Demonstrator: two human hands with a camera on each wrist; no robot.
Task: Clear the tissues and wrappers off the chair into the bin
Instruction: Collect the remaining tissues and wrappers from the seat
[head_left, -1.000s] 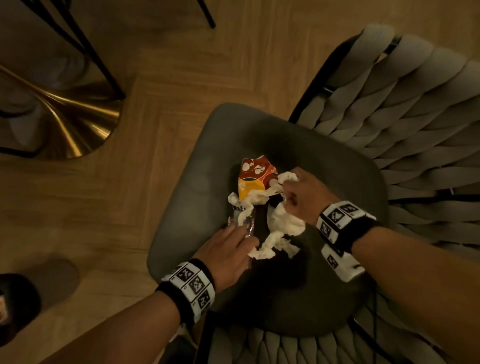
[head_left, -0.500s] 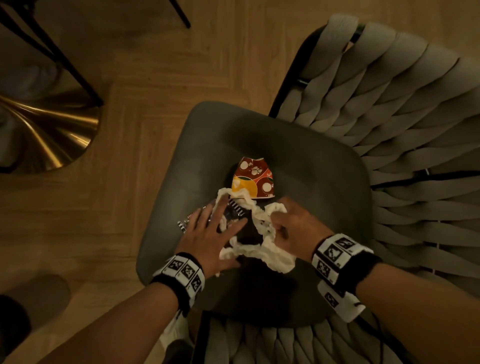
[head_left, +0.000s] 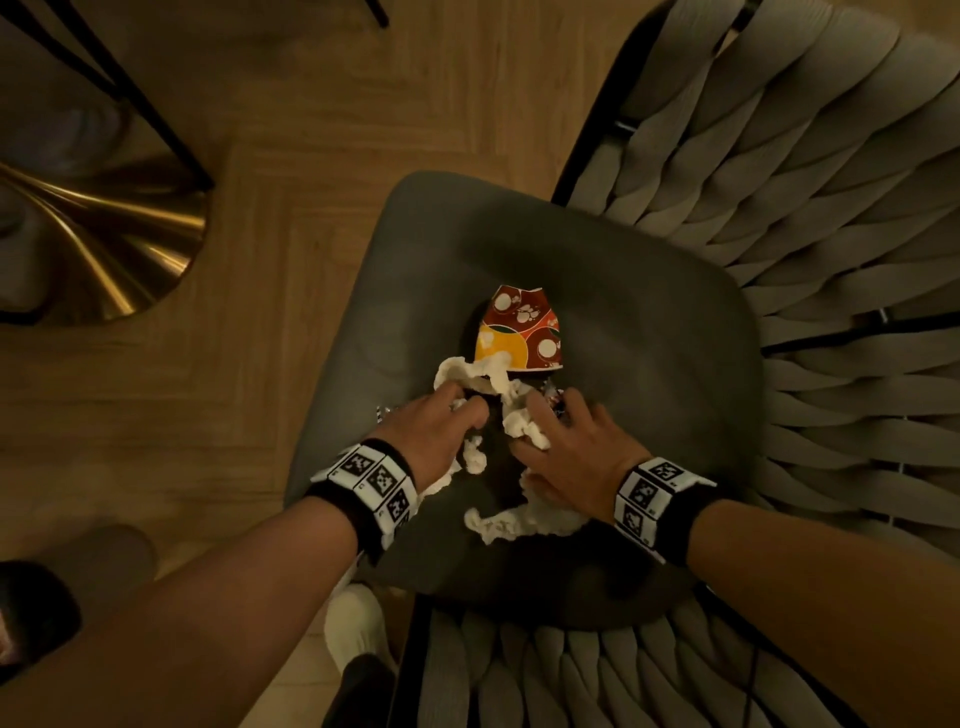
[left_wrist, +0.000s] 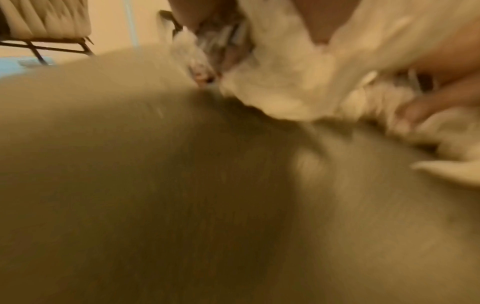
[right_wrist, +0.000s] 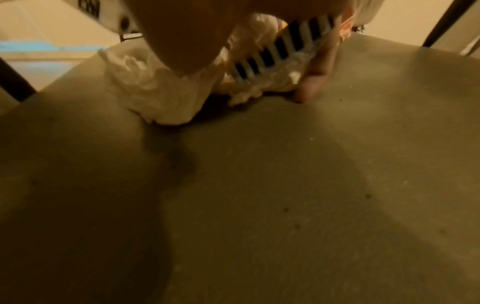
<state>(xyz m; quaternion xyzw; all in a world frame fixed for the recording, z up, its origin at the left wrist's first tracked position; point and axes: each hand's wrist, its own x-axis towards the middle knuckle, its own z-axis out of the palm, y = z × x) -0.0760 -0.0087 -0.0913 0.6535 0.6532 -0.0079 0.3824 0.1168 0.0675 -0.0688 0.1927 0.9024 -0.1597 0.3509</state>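
Observation:
On the grey chair seat (head_left: 649, 312) lies a red and orange wrapper (head_left: 519, 332) just beyond a bunch of crumpled white tissues (head_left: 514, 522). My left hand (head_left: 462, 410) has its fingers curled into the left side of the tissues. My right hand (head_left: 540, 426) grips the right side between thumb and fingers. The right wrist view shows a black-and-white striped wrapper (right_wrist: 283, 45) bunched with the tissues (right_wrist: 161, 96) under that hand, one fingertip (right_wrist: 306, 90) touching the seat (right_wrist: 311, 185). The left wrist view is blurred, with tissue (left_wrist: 285, 78) on the seat (left_wrist: 130, 164). No bin is in view.
The chair's woven backrest (head_left: 779, 182) curves round the right and near sides. On the wooden floor (head_left: 260, 415) to the left stand a gold table base (head_left: 104, 244) and black legs (head_left: 140, 104). A white-socked foot (head_left: 353, 629) and a dark slipper (head_left: 31, 618) are below.
Both hands have drawn closer together and bunched the tissues between them. The left hand went from flat on the striped wrapper to curled into the pile.

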